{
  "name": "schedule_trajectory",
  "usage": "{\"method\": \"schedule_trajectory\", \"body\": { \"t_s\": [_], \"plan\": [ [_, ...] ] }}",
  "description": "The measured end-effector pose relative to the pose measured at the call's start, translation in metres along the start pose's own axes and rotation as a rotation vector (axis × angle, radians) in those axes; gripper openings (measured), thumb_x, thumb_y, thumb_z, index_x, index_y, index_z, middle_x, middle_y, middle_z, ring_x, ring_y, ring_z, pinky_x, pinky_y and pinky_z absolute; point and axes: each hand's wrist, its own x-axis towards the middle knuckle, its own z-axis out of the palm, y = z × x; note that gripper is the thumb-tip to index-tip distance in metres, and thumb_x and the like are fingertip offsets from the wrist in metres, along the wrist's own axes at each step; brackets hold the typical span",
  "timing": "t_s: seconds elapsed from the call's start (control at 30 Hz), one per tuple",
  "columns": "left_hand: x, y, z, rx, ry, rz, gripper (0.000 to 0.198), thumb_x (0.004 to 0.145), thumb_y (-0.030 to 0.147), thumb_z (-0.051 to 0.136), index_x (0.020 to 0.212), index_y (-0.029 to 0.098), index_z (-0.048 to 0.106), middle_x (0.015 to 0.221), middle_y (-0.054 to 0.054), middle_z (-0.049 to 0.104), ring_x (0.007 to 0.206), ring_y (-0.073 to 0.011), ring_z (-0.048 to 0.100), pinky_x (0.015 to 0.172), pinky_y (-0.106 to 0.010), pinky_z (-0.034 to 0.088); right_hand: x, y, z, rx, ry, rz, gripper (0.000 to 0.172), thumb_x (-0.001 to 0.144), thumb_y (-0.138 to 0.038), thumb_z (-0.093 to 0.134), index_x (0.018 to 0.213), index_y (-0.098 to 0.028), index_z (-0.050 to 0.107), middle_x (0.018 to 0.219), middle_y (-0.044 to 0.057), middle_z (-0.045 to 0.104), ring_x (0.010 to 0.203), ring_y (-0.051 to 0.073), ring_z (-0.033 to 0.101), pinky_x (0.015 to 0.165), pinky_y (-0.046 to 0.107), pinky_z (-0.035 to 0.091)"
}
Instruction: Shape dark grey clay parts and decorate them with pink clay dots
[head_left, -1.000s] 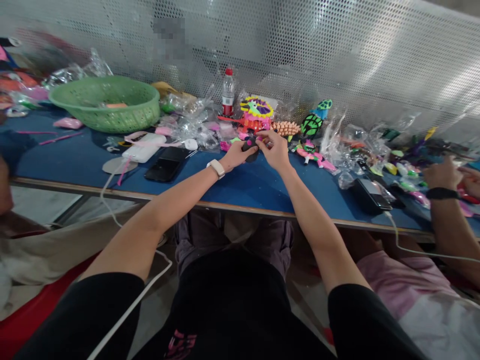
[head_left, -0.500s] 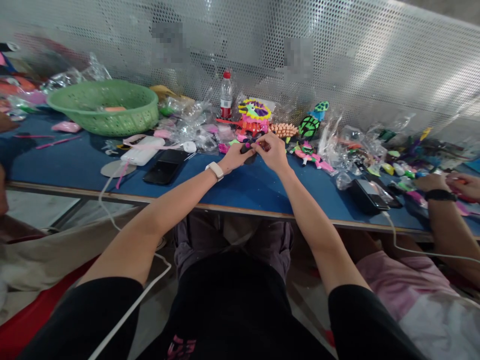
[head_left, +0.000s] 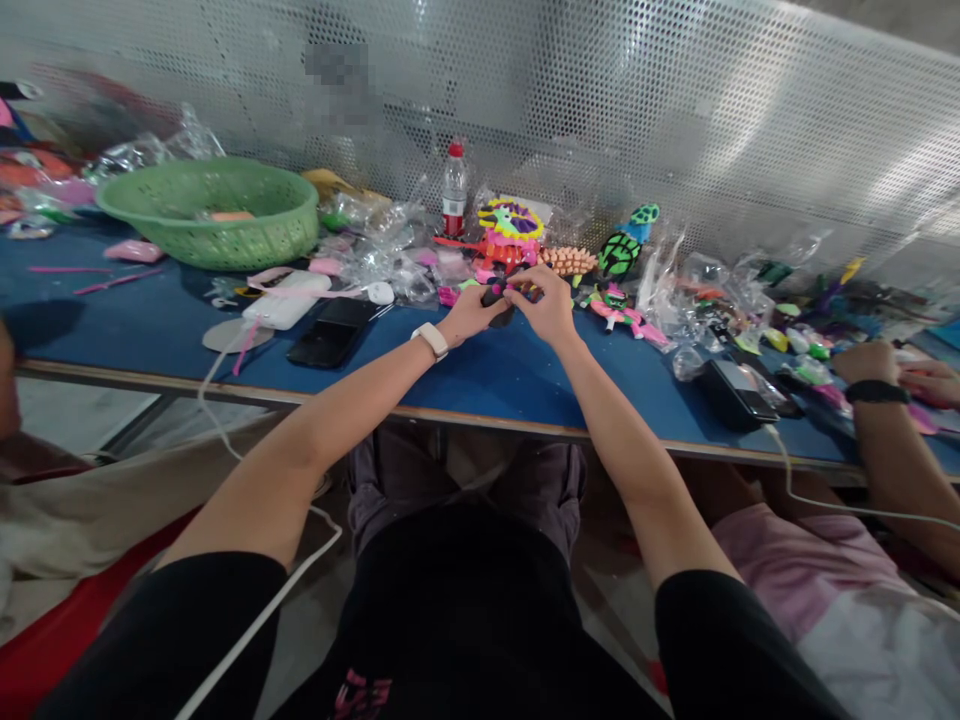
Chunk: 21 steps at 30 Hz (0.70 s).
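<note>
Above the blue table, my left hand is closed round a small black lump with a magenta spot on it, perhaps modelling clay. My right hand meets it from the other side, fingertips pinched at the lump's upper edge; what lies between those fingertips is too small to make out. Just behind my hands stand a yellow, purple and red clay figure, an orange spiky piece and a green-and-black turtle-like figure. A pink and green figure lies right of my right hand.
Left on the blue table are a green basket, a white power bank with a cable and a black phone. A red-capped bottle stands behind. A co-worker's hand works at right, near a black device.
My right fingers have shifted slightly at the black lump, while my left hand stays put. A co-worker's hand at the far left edge has pulled out of view.
</note>
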Motion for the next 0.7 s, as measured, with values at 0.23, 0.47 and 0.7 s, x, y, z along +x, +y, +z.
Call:
{"method": "schedule_trajectory", "body": {
  "t_s": [0.23, 0.47, 0.7],
  "plan": [
    [0.004, 0.001, -0.003, 0.128, 0.004, 0.124, 0.052, 0.103, 0.047, 0.084, 0.069, 0.023, 0.053, 0.066, 0.003, 0.05, 0.065, -0.014, 0.042, 0.062, -0.03, 0.033, 0.0, -0.004, 0.004, 0.046, 0.026, 0.033, 0.011, 0.098, -0.034, 0.093, 0.104, -0.026, 0.086, 0.109, 0.005, 0.082, 0.088, 0.02, 0.07, 0.077, 0.037, 0.059],
    [0.004, 0.007, -0.002, 0.154, 0.027, 0.118, 0.05, 0.102, 0.042, 0.084, 0.068, 0.023, 0.052, 0.066, 0.002, 0.051, 0.066, -0.0149, 0.041, 0.064, -0.031, 0.033, 0.0, -0.003, 0.003, 0.029, 0.037, 0.019, 0.014, 0.101, -0.039, 0.089, 0.099, -0.026, 0.083, 0.107, 0.005, 0.081, 0.09, 0.021, 0.071, 0.079, 0.037, 0.06],
    [0.002, 0.009, -0.003, 0.153, 0.017, 0.148, 0.051, 0.105, 0.044, 0.077, 0.068, 0.024, 0.05, 0.063, 0.002, 0.048, 0.065, -0.0151, 0.042, 0.064, -0.031, 0.037, -0.001, -0.001, 0.003, 0.09, 0.056, 0.005, 0.022, 0.104, -0.049, 0.086, 0.103, -0.027, 0.088, 0.112, 0.007, 0.084, 0.097, 0.024, 0.076, 0.084, 0.041, 0.063]
  ]
}}
